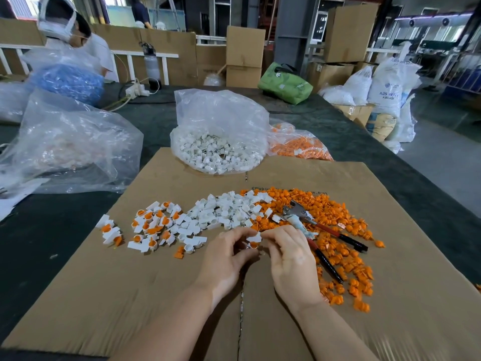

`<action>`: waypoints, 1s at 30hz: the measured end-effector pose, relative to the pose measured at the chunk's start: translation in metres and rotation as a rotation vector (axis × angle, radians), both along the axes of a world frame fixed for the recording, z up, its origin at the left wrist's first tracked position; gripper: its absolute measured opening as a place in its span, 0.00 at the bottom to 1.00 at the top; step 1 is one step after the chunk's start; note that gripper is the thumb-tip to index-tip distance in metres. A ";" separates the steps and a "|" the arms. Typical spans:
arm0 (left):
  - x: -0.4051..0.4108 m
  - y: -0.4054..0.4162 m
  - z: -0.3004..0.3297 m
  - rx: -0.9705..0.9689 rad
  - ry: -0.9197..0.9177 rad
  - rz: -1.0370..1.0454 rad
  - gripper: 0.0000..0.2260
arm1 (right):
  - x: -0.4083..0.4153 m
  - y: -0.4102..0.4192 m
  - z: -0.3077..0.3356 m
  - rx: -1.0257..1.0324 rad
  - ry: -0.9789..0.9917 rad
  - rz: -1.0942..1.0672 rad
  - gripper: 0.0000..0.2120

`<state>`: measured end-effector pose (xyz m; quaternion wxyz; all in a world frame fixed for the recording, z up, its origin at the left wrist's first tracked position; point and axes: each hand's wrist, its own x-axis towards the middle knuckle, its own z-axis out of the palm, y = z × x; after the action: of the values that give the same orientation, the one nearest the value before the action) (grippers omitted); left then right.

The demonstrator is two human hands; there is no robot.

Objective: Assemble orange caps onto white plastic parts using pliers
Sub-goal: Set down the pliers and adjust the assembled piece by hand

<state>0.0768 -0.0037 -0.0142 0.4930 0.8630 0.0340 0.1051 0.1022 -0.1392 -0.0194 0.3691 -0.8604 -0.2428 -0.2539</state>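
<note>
**Two hands on one small part**

A small white part (253,238) with an orange cap sits between both hands. The left hand (226,259) and right hand (287,256) pinch it with curled fingertips above the cardboard (130,295). Pliers (312,227) lie just beyond on loose orange caps (338,214).

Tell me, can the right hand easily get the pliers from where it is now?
Probably yes. The pliers lie uncovered on the orange caps beside the right hand, though it is pinching a white part.
</note>
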 end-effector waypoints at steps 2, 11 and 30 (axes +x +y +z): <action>0.000 0.000 -0.001 -0.015 -0.003 -0.004 0.12 | -0.001 0.001 0.001 -0.034 -0.031 0.033 0.10; 0.004 -0.001 -0.004 -0.034 -0.085 0.116 0.12 | -0.002 0.001 -0.001 -0.082 -0.087 -0.048 0.11; 0.001 0.002 -0.002 0.001 -0.086 0.087 0.18 | -0.003 0.001 -0.001 -0.106 -0.079 -0.024 0.10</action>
<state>0.0774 -0.0016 -0.0158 0.4885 0.8556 0.0501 0.1635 0.0990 -0.1379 -0.0200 0.3100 -0.8709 -0.2600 -0.2788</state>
